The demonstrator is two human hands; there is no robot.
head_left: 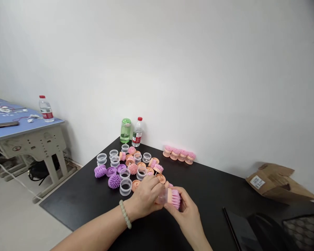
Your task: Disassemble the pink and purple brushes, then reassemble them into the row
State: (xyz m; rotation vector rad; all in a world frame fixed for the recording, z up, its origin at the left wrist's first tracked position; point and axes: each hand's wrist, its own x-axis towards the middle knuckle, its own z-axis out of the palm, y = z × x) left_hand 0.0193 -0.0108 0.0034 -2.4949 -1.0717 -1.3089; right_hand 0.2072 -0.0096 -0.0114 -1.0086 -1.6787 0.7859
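Both forearms reach in from the bottom of the frame and meet just below centre, over a black tabletop (211,195). The left forearm (94,235) crosses from the lower left, with a pale green bead bracelet (125,214) on its wrist. The left hand (143,197) is turned palm down, its fingers curled forward and their tips pressed on a clear plastic ring (161,197). The right hand (184,212) rises from below with its palm turned inward, thumb and fingers pinching a pink-bristled brush head (175,198) at its side. The ring and brush head sit together between the two hands, held up just above the tabletop. Just beyond the hands, a loose heap spreads across the table: clear plastic rings (125,187), purple spiked brush heads (114,181), pink spiked brush heads (133,168) and salmon-coloured round bases (135,184). Right of the heap, four pink brushes (179,154) stand in a tight row near the wall. Behind the heap, a green bottle (125,130) stands beside a red-capped water bottle (137,132). At the right, a torn cardboard box (277,183) lies against the wall, and a dark mesh basket (306,232) sits in the lower right corner. In the upper left, a blue-topped desk (5,115) holds a phone (2,124) and another water bottle (46,109).
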